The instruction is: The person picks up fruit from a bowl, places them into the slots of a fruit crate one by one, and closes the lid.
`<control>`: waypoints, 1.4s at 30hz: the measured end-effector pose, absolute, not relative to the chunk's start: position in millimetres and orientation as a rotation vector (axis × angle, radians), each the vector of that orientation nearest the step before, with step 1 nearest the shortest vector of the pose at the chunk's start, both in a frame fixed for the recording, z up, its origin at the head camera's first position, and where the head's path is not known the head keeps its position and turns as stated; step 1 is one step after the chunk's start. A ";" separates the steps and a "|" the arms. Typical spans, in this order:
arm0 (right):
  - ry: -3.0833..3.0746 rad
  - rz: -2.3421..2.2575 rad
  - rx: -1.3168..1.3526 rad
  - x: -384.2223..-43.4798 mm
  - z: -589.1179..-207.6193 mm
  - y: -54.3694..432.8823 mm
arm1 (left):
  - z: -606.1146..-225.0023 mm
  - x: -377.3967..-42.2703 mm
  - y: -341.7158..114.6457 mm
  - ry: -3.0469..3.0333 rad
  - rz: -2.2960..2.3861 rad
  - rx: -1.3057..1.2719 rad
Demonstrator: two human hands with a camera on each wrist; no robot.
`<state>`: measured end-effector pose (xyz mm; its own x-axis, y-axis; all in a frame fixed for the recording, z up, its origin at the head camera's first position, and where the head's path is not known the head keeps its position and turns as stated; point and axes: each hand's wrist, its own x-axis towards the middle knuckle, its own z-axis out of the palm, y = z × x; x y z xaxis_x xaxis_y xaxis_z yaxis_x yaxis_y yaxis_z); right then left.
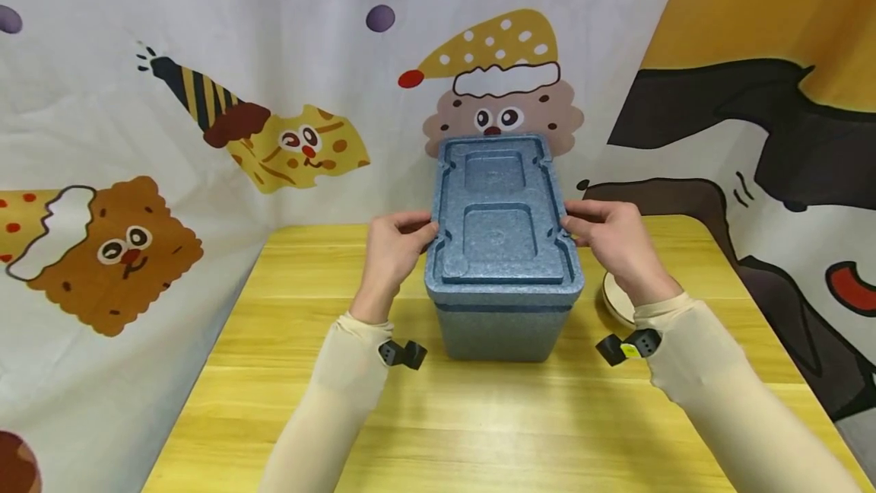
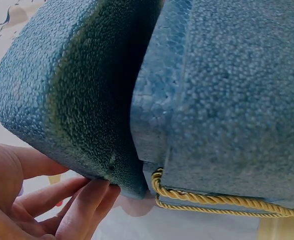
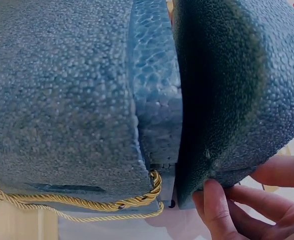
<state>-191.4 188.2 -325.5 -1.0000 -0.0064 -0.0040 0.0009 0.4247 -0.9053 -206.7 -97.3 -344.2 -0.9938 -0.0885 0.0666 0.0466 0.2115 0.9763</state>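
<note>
A blue-grey foam box (image 1: pixel 503 335) stands on the table, its lid (image 1: pixel 497 238) over it. My left hand (image 1: pixel 393 253) pinches the lid's left edge between thumb and fingers, and my right hand (image 1: pixel 616 242) pinches the right edge opposite. Seen from the left wrist, the lid (image 2: pixel 34 75) is tilted up from the box (image 2: pixel 242 105), leaving a dark gap. The right wrist view has the same gap between the lid (image 3: pixel 284 60) and the box's rim (image 3: pixel 157 95). A twisted gold cord (image 3: pixel 96 202) runs along the box's side. The box's inside is hidden in shadow.
Partly behind my right wrist, a round pale object (image 1: pixel 618 301) with a rim lies on the wooden table (image 1: pixel 479 432). A white cloth (image 1: pixel 287 6) printed with cartoon figures hangs right behind the table.
</note>
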 end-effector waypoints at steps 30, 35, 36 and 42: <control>2.632 -1.698 0.050 -191.0 -331.7 187.1 | -351.6 -213.2 -94.6 -2.358 -1.972 0.118; 2.641 -1.734 0.042 -189.7 -335.9 189.1 | -353.3 -214.0 -94.2 -2.340 -2.027 0.082; 2.643 -1.746 0.037 -189.6 -336.6 189.1 | -353.5 -214.2 -94.3 -2.335 -2.039 0.081; 2.638 -1.807 0.005 -190.9 -337.7 186.9 | -352.9 -215.3 -96.6 -2.321 -2.045 0.090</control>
<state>-190.9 186.9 -337.7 -0.9984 0.0343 0.0444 -0.0290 0.3617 -0.9319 -215.3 -96.6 -352.9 -0.9972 -0.0747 -0.0027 -0.0120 0.1255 0.9920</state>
